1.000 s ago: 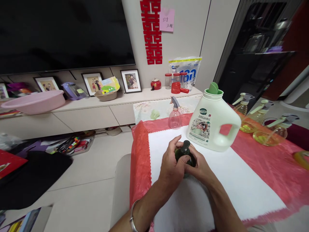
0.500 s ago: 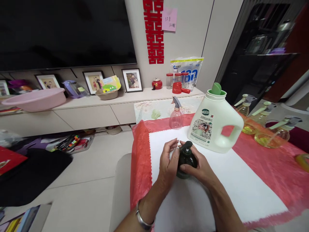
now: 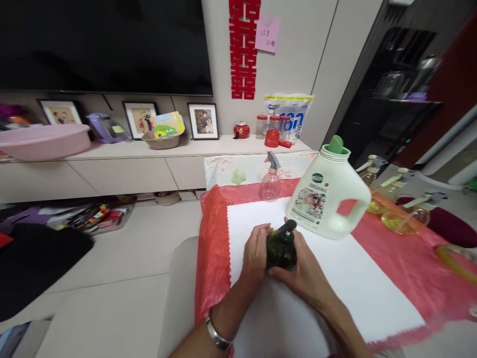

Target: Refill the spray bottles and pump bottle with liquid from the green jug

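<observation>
A dark green pump bottle [image 3: 282,248] stands between my two hands over the white sheet [image 3: 372,288], its pump head tilted up to the right. My left hand [image 3: 256,253], with a silver bracelet on the wrist, is wrapped against the bottle's left side. Around the right side and the front curls my right hand [image 3: 303,268], its thumb low on the bottle. Just beyond stands a large pale green jug [image 3: 335,199] with a green scoop-like piece in its mouth. A clear pink spray bottle [image 3: 270,186] with a grey trigger is behind the hands.
Several pump bottles of yellow liquid [image 3: 391,191] stand at the right on the red plastic cover [image 3: 402,258], near a roll of tape [image 3: 456,261]. Behind runs a low cabinet [image 3: 126,174] with framed photos, a pink basin [image 3: 46,141] and lidded jars [image 3: 261,127].
The bottle has shifted slightly left and more of its body shows. My left hand has closed in against its side, and the right thumb has moved lower. The camera view has shifted a little.
</observation>
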Demonstrator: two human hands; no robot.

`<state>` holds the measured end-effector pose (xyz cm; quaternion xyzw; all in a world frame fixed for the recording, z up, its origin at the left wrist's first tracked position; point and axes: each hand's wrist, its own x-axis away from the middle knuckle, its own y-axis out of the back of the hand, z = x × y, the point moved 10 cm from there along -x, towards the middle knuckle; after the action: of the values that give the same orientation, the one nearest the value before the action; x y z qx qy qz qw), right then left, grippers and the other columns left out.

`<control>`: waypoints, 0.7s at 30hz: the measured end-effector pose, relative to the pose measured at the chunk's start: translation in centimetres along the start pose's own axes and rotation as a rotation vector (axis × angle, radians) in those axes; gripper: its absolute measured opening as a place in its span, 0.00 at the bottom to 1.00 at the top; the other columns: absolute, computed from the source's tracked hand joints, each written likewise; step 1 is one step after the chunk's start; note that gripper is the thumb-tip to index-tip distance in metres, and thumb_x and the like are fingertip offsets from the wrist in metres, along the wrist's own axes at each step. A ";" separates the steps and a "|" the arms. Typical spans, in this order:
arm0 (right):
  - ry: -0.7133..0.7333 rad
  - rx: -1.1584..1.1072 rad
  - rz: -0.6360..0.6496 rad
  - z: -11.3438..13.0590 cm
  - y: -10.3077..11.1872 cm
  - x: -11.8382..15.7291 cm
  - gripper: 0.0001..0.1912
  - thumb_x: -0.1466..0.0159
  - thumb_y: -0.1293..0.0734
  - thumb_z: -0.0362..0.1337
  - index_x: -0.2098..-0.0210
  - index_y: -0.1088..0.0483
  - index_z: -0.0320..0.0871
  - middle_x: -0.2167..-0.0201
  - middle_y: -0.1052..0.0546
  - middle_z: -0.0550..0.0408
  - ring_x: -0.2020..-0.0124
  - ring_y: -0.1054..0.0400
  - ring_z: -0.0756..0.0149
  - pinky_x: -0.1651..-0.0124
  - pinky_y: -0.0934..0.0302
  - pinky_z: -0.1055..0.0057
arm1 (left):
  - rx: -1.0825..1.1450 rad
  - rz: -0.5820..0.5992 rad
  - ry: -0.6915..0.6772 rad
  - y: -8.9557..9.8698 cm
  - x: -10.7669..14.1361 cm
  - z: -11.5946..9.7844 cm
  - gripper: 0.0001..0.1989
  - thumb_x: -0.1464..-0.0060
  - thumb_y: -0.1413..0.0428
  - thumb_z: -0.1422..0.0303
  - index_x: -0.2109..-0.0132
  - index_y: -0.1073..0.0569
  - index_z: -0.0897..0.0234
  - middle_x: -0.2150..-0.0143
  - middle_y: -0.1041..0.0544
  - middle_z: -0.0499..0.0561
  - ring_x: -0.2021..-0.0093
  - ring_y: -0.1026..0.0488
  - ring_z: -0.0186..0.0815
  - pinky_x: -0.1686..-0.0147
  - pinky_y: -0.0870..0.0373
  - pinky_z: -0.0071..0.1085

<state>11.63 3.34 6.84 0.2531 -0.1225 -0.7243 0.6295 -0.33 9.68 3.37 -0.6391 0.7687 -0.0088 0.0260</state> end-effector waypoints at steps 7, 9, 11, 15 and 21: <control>-0.036 0.091 -0.102 0.3 2.0 0.3 0.40 0.48 0.26 0.43 0.39 0.42 0.43 0.45 0.32 0.48 0.44 0.37 0.55 0.41 0.38 0.57 | 0.071 0.007 0.039 0.2 0.1 0.5 0.23 0.37 0.52 0.51 0.48 0.27 0.65 0.52 0.20 0.58 0.50 0.23 0.44 0.46 0.28 0.44; -0.052 0.103 -0.142 0.6 4.1 0.9 0.38 0.47 0.26 0.46 0.41 0.40 0.43 0.47 0.31 0.48 0.45 0.36 0.55 0.41 0.37 0.58 | 0.057 0.001 0.050 0.3 -0.1 0.8 0.25 0.38 0.51 0.50 0.48 0.27 0.66 0.51 0.21 0.60 0.50 0.24 0.44 0.47 0.28 0.43; -0.064 0.113 -0.183 0.9 6.6 1.8 0.37 0.46 0.26 0.49 0.42 0.38 0.43 0.47 0.31 0.48 0.44 0.36 0.55 0.41 0.36 0.59 | 0.041 -0.003 0.064 0.4 -0.1 1.1 0.26 0.40 0.50 0.49 0.48 0.27 0.66 0.50 0.21 0.60 0.51 0.24 0.44 0.48 0.28 0.43; -0.128 0.147 -0.263 0.0 12.3 4.1 0.35 0.44 0.26 0.54 0.45 0.36 0.42 0.48 0.28 0.47 0.48 0.30 0.55 0.47 0.31 0.60 | 0.028 0.018 0.096 0.3 0.0 1.7 0.25 0.42 0.46 0.50 0.47 0.27 0.64 0.49 0.21 0.58 0.52 0.24 0.43 0.49 0.28 0.41; -0.266 0.251 -0.479 -5.2 22.8 6.7 0.36 0.49 0.25 0.58 0.49 0.34 0.43 0.52 0.25 0.44 0.55 0.27 0.50 0.56 0.29 0.60 | 0.020 0.077 0.106 -0.3 0.0 2.8 0.29 0.49 0.40 0.49 0.45 0.28 0.62 0.47 0.22 0.58 0.53 0.24 0.43 0.53 0.28 0.39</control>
<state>33.19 -6.50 12.41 0.2534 -0.2293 -0.8581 0.3831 0.08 9.66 0.58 -0.6072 0.7930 -0.0492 -0.0079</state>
